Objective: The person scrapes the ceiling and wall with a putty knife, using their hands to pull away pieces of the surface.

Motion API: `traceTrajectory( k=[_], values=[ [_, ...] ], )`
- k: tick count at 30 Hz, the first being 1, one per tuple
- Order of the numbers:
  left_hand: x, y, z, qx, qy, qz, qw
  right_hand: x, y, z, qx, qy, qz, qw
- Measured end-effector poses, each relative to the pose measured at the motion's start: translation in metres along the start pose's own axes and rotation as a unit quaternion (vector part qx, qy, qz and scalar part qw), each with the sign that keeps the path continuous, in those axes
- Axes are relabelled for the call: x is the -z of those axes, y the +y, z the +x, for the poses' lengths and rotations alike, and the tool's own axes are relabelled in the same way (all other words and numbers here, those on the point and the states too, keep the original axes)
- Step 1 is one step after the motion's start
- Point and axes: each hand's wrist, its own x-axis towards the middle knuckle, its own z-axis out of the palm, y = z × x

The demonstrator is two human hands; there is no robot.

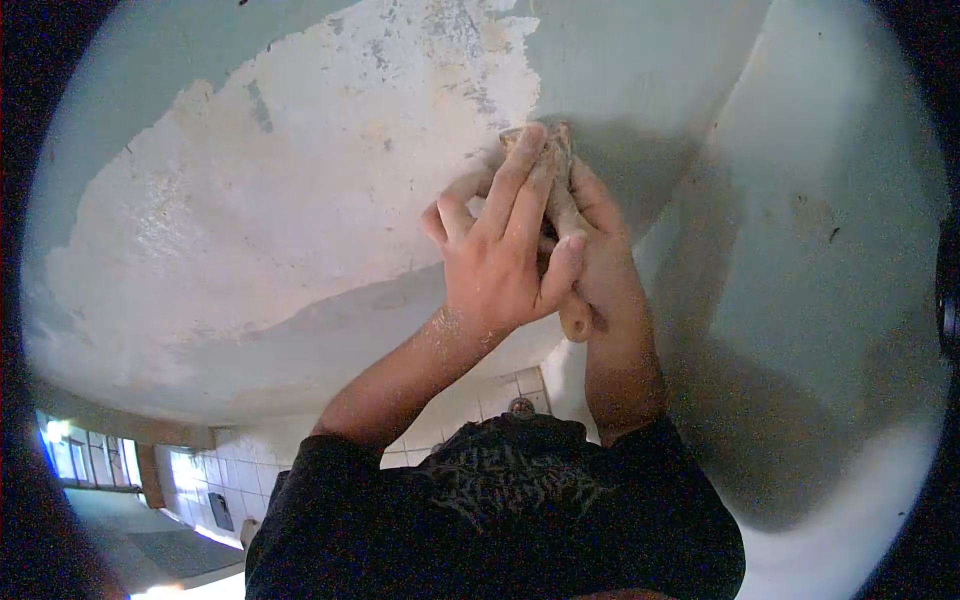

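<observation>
Both hands are raised against a pale green painted wall (pixel 820 250). My right hand (pixel 605 255) is wrapped around a small brownish scraping tool (pixel 512 137). The tool's tip presses on the wall at the edge of a large patch of bare whitish plaster (pixel 300 200). A rounded handle end (pixel 576 323) sticks out below the fist. My left hand (pixel 495 255) lies over the right hand, fingers stretched up along the tool towards its tip. Most of the tool is hidden by the hands.
The green paint remains above and to the right of the bare patch. White tiles (pixel 470 400) cover the wall lower down. A window (pixel 85 455) shows at the lower left. My dark shirt (pixel 500 520) fills the bottom.
</observation>
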Motion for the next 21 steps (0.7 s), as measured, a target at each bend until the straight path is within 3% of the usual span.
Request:
traceTrajectory(
  k=[2, 4, 8, 11, 14, 16, 19, 21],
  values=[
    [-0.006, -0.008, -0.009, 0.010, -0.011, -0.018, 1.000, -0.001, 0.011, 0.006, 0.012, -0.003, 0.009, 1.000],
    [-0.009, -0.017, -0.003, -0.003, 0.004, -0.008, 1.000, 0.001, 0.035, 0.019, 0.121, 0.002, -0.042, 0.992],
    [-0.003, -0.023, 0.007, -0.008, 0.005, 0.029, 1.000, -0.008, 0.011, 0.021, 0.028, -0.040, 0.025, 0.998],
    [-0.014, -0.029, -0.002, -0.014, 0.011, 0.016, 1.000, -0.006, 0.024, 0.027, 0.114, -0.003, -0.080, 0.990],
    [0.007, 0.002, -0.016, -0.021, 0.020, 0.011, 1.000, -0.004, 0.017, -0.009, 0.118, -0.023, 0.000, 0.993],
    [0.012, 0.006, -0.009, -0.034, 0.025, 0.038, 0.998, -0.001, 0.003, -0.014, 0.061, -0.074, 0.054, 0.994],
    [0.012, 0.005, -0.027, -0.013, -0.003, 0.029, 0.999, -0.006, 0.024, -0.017, 0.131, -0.012, 0.000, 0.991],
    [0.014, 0.002, -0.030, -0.019, 0.000, 0.027, 0.999, -0.004, 0.022, -0.018, 0.112, -0.028, -0.042, 0.992]
  ],
)
